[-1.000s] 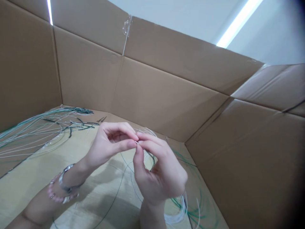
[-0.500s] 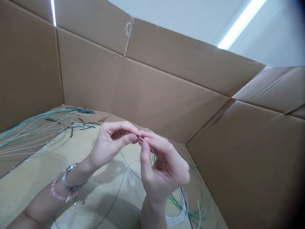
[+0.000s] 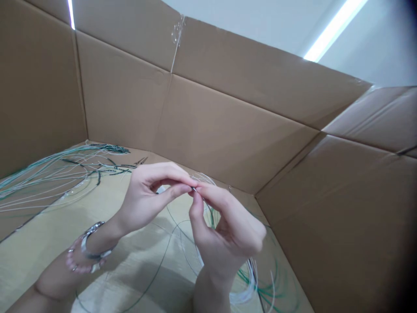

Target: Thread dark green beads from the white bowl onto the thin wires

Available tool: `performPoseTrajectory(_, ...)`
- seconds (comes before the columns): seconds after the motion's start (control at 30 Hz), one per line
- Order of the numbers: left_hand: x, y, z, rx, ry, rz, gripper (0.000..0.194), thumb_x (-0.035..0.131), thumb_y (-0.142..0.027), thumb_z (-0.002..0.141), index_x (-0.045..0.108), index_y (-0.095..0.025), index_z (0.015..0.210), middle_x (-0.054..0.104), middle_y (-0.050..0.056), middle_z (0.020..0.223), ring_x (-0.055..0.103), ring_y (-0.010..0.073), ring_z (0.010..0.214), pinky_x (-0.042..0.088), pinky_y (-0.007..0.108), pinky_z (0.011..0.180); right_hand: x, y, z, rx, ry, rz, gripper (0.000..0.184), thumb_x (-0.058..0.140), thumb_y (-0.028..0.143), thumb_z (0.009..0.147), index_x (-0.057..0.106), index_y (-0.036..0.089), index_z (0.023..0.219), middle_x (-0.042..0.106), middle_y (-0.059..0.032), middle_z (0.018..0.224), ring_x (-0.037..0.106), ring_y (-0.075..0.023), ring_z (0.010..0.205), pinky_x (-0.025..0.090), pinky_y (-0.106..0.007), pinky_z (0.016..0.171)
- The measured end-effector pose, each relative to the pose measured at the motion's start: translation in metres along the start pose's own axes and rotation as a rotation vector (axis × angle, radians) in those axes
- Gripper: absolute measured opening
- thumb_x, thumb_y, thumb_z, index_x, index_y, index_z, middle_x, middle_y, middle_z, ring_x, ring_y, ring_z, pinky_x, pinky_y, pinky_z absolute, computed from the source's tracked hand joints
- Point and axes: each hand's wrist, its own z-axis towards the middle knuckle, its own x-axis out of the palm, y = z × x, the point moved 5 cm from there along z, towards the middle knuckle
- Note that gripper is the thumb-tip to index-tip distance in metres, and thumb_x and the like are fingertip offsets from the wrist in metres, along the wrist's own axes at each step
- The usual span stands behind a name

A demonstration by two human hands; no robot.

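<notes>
Head view: hands (image 3: pixel 145 200) (image 3: pixel 228 234) pinch a wire (image 3: pixel 194 189); loose wires (image 3: pixel 58 174), cardboard walls (image 3: pixel 228 130) beyond.

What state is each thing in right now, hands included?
Left hand: fingertips pinched on the wire end, wrist raised
Right hand: fingertips pinched on the same end
Thin wire end: held between both hands
Loose wire coil: lying slack below the right hand
Spread wire bundle: fanned out, lying loose on the floor at left
Cardboard wall: standing, seam taped
</notes>
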Motion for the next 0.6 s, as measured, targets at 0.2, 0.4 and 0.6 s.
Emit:
performPoseTrajectory(0.2,0.003,-0.004,-0.001,0.075,0.038,0.168,0.017,0.067,-0.004,0.077,0.071,-0.019,0.085,0.071,0.0,0.079,0.065,0.0082,0.073,0.053,0.016,0.066,-0.004,0.002,0.002,0.02,0.095,-0.087,0.017,0.06,0.002,0.075,0.061,0.019,0.078,0.071,0.0034,0.076,0.067,-0.007,0.066,0.056,-0.015,0.066)
performPoseTrajectory(0.4,0.0,-0.012,-0.003,0.157,0.119,0.322,0.017,0.066,-0.006,0.078,0.07,-0.019,0.087,0.071,0.001,0.08,0.066,0.0115,0.074,0.052,0.02,0.065,-0.006,-0.001,0.001,0.048,0.142,-0.046,0.017,0.061,0.005,0.077,0.063,0.021,0.082,0.072,0.0028,0.08,0.069,-0.0101,0.07,0.058,-0.019,0.069)
performPoseTrajectory(0.6,-0.008,-0.009,-0.003,0.099,0.078,0.32,0.012,0.068,-0.01,0.076,0.069,-0.02,0.081,0.072,0.001,0.074,0.067,0.0136,0.068,0.052,0.023,0.061,-0.006,-0.009,-0.002,0.106,0.164,0.092,0.018,0.067,0.005,0.075,0.066,0.021,0.083,0.073,0.0031,0.081,0.07,-0.0099,0.068,0.059,-0.019,0.068)
